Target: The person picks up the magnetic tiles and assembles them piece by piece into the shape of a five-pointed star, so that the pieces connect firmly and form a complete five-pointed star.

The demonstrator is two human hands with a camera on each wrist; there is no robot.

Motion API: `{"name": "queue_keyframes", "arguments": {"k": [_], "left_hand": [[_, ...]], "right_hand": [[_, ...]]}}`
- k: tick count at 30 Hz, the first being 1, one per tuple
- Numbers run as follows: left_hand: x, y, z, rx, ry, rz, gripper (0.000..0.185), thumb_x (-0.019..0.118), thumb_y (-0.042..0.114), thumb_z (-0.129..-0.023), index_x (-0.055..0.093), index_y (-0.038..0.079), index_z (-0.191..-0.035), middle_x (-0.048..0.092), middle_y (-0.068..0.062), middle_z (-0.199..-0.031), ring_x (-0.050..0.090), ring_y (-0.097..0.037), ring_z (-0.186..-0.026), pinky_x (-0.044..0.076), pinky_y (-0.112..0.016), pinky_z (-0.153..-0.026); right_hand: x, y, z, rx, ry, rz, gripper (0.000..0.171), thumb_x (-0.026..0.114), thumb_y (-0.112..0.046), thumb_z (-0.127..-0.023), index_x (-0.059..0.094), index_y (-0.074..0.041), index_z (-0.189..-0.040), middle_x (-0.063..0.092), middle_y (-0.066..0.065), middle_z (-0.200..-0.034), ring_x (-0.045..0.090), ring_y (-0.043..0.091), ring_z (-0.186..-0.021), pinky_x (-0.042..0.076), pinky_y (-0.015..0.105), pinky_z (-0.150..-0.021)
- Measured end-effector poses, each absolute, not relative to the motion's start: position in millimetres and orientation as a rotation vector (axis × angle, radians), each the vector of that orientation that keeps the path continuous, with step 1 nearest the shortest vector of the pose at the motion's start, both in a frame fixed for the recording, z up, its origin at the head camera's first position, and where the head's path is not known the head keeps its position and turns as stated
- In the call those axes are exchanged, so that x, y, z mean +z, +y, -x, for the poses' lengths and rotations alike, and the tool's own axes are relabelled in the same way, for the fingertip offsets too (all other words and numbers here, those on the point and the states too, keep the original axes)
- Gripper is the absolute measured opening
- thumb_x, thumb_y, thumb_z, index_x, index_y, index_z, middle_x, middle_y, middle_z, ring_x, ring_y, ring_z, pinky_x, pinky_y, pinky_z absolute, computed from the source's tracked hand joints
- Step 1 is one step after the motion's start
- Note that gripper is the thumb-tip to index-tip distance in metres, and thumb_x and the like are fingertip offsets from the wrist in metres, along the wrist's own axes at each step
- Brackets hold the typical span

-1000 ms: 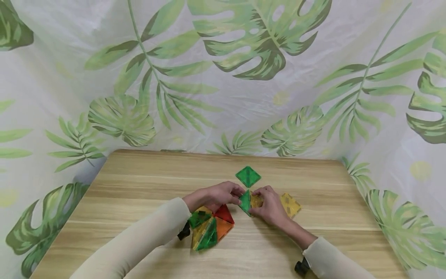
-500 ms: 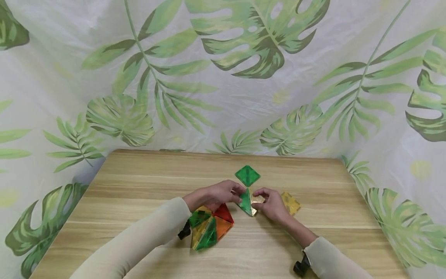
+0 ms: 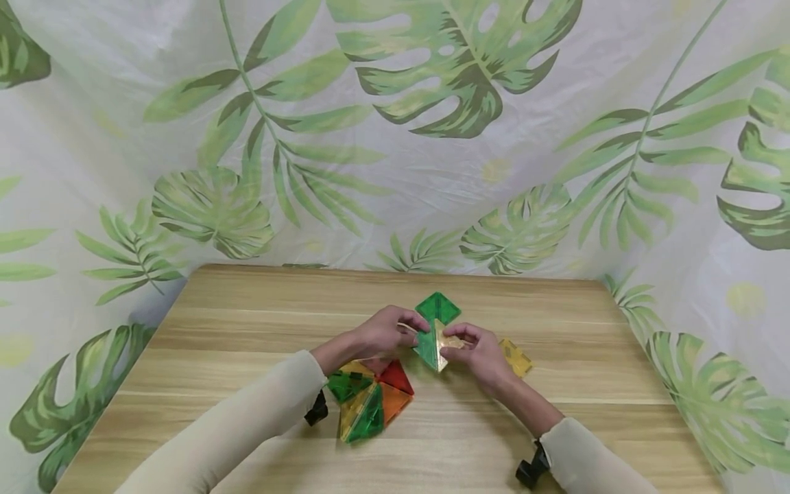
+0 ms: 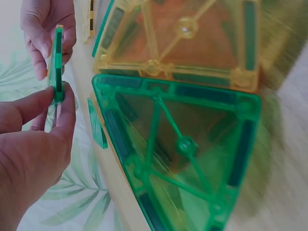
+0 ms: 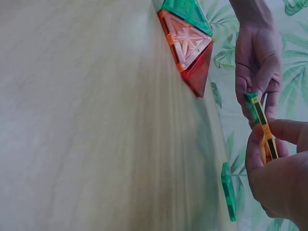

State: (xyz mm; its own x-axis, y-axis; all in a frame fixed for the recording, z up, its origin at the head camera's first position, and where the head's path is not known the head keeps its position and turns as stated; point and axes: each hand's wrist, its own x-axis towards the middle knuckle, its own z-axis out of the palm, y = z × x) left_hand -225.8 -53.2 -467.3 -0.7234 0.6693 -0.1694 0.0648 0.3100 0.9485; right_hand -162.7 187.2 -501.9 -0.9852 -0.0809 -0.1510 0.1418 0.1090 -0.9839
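Note:
In the head view my left hand [image 3: 384, 334] pinches a green triangular magnetic tile [image 3: 426, 350] by its outer side. My right hand [image 3: 484, 357] pinches a yellow triangular magnetic tile [image 3: 441, 343] between thumb and fingers. The two tiles meet along one long edge and tilt against each other like a ridge. From the left wrist, the green tile [image 4: 58, 62] appears edge-on between thumb and fingers. The right wrist view has the yellow tile [image 5: 268, 130] edge-on, with a corner of the green tile [image 5: 251, 98] beyond it.
Behind the hands a flat diamond of two green tiles [image 3: 438, 307] lies on the wooden table [image 3: 247, 309]. A yellow tile piece [image 3: 517, 358] lies beyond the right hand. Near the left forearm stands a joined cluster of green, yellow, orange and red tiles [image 3: 396, 401].
Both hands have lifted the joined green and yellow tiles up and slightly left. The pair now folds more steeply along its shared edge and overlaps the green diamond in view.

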Motion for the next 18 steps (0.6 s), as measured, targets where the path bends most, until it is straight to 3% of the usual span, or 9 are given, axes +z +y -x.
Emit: {"name": "queue_keyframes", "arguments": {"k": [4,11,18], "left_hand": [[-467.0,-64.3,224.9,1.483,1.986,-0.654,0.028,0.061,-0.010,-0.099,0.070,-0.003,-0.125,0.068,-0.016,-0.128,0.067,-0.026,-0.116,0.058,-0.035,-0.092],[-469.8,-88.2,226.0,1.523,1.942,-0.653,0.029,0.062,-0.008,-0.100,0.068,-0.002,-0.128,0.061,-0.021,-0.139,0.066,-0.031,-0.126,0.058,-0.039,-0.099],[-478.3,-114.8,229.0,1.606,1.885,-0.606,0.028,0.063,-0.011,-0.099,0.066,-0.005,-0.126,0.059,-0.021,-0.138,0.069,-0.024,-0.114,0.057,-0.054,-0.101]], "right_hand": [[-496.9,182.7,164.0,-2.031,2.136,0.014,0.039,0.085,-0.001,-0.086,0.070,0.004,-0.121,0.069,0.014,-0.129,0.067,0.015,-0.103,0.058,0.023,-0.079],[-498.3,167.7,169.3,-2.104,1.970,0.132,0.041,0.078,0.006,-0.089,0.064,0.012,-0.127,0.070,0.008,-0.118,0.071,0.012,-0.094,0.059,0.024,-0.080],[-501.3,146.0,178.6,-2.070,1.980,0.236,0.038,0.078,0.006,-0.090,0.066,0.009,-0.126,0.073,0.005,-0.116,0.068,0.014,-0.098,0.057,0.023,-0.080]]}}
